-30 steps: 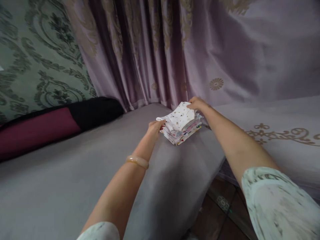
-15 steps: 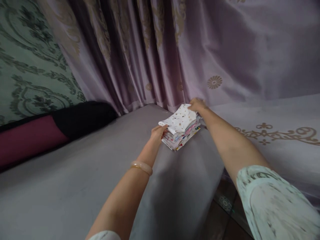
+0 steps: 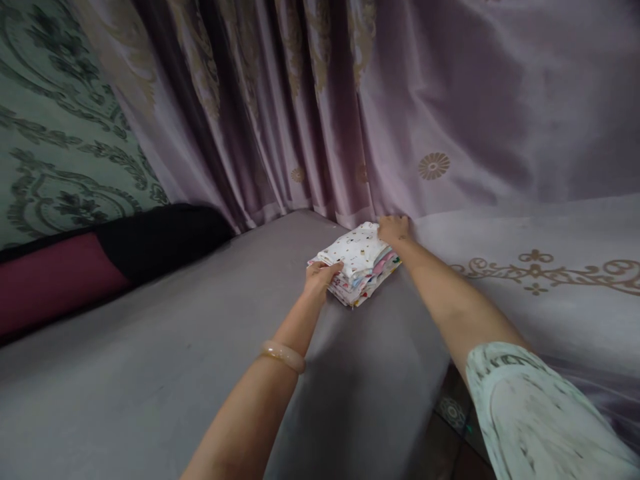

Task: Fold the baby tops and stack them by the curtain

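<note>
A stack of folded cloths (image 3: 363, 283) lies on the grey bed surface, close to its far corner by the curtain. On top is a white folded cloth (image 3: 357, 247) with small dark and tan prints; pink, blue and multicoloured layers show below it. My left hand (image 3: 321, 275), with a pale bangle on the wrist, grips the stack's near left edge, thumb over the top cloth. At the far right corner my right hand (image 3: 395, 231) is closed over the edge of the same top cloth. Its fingertips are partly hidden.
Purple curtains (image 3: 330, 133) with gold patterns hang behind the grey mattress (image 3: 200, 320). A black and maroon cushion-like bolster (image 3: 165, 243) lies along the green patterned wall (image 3: 65, 133). Past the mattress's right edge, dark floor tiles (image 3: 453, 413) show below.
The top cloth has come down flatter onto the stack, and my right hand has moved slightly lower with it. My left hand still grips the left edge, a little lower and further right.
</note>
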Available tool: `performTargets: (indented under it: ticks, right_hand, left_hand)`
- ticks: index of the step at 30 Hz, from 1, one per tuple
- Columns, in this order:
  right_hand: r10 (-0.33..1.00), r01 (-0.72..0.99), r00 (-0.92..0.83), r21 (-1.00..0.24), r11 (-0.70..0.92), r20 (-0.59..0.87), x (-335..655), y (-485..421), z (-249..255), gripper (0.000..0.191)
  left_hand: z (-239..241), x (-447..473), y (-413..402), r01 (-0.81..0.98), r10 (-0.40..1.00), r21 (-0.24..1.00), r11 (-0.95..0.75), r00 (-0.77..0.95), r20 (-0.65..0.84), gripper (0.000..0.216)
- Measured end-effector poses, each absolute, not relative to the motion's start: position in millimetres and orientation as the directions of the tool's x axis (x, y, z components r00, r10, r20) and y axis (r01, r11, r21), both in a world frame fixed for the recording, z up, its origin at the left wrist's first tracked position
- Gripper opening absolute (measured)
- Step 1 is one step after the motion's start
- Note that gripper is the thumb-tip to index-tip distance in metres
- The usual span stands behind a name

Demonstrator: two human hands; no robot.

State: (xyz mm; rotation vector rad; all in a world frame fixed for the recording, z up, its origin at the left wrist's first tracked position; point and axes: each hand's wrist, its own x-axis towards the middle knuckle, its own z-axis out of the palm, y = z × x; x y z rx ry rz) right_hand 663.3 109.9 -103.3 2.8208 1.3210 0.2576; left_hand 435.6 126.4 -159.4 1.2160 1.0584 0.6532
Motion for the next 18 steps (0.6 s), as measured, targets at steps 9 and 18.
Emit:
performTargets:
  ticks: [9, 18]
  right_hand:
    - [0.863, 0.876, 0.482, -0.099, -0.472, 0.148, 604, 116, -124, 0.065]
    - [0.782, 0.772, 0.623, -0.183, -0.608, 0.03, 607, 118, -144, 0.08]
  left_hand:
    - [-160, 435, 108, -0.039, 0.899, 0.957, 0.289, 0.353, -0.257, 0.035]
    - [-180, 380, 104, 0.055, 0.884, 0.973, 0.225, 0.409, -0.227, 0.061]
